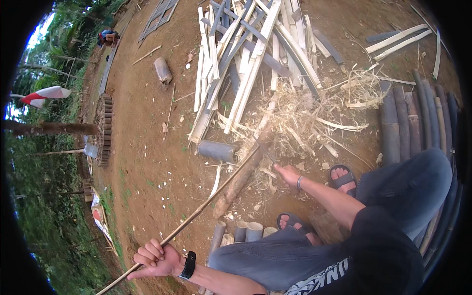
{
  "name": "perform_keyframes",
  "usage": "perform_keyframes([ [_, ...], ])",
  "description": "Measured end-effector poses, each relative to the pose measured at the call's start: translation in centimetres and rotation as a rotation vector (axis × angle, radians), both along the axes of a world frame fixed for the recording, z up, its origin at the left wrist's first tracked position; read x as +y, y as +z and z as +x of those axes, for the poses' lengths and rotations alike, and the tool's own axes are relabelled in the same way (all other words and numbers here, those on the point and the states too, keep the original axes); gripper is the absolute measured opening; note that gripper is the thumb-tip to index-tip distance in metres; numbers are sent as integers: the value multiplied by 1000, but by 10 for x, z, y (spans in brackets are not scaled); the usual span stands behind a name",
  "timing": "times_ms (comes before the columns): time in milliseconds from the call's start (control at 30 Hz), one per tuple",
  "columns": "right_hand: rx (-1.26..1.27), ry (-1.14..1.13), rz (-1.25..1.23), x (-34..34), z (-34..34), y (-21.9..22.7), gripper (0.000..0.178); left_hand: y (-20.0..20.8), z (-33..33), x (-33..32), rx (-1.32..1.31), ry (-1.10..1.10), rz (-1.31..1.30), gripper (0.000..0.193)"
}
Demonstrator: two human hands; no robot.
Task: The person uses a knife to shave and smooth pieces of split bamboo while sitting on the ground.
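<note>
My left hand (160, 259), with a black band on its wrist, is closed round a long thin bamboo strip (199, 210). The strip slants up and right to a brown log (231, 194) lying on the ground. My right hand (289, 176) is closed round the handle of a knife (265, 149), its thin dark blade pointing up and left. The blade crosses at or very near the strip's far end, above the log; whether they touch I cannot tell. Pale curled shavings (305, 120) lie heaped just beyond the blade.
Split bamboo slats (253, 64) are piled ahead. A short bamboo section (216, 150) lies left of the log, and another (162, 70) farther off. Bamboo poles (391, 128) are stacked at my right. Cut bamboo tubes (254, 230) stand by my leg. Sandalled feet (342, 179) rest near the log.
</note>
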State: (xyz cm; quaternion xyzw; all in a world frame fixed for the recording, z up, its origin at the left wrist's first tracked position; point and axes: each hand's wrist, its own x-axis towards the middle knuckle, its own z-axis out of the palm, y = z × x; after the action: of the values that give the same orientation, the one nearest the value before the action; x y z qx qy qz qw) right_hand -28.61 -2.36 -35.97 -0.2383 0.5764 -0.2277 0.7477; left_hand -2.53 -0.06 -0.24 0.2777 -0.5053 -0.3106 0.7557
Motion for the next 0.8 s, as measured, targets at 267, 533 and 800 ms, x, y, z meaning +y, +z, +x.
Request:
perform_keyframes([
  [267,-196,205,-363,39,67,115,72,7,-12,-1,60,266,54,64],
  [533,-250,347,-563,36,49,171,72,9,-27,0,129,418,101,66],
  [800,-188,296,-528,40,58,182,76,9,-29,1,87,386,79,66],
])
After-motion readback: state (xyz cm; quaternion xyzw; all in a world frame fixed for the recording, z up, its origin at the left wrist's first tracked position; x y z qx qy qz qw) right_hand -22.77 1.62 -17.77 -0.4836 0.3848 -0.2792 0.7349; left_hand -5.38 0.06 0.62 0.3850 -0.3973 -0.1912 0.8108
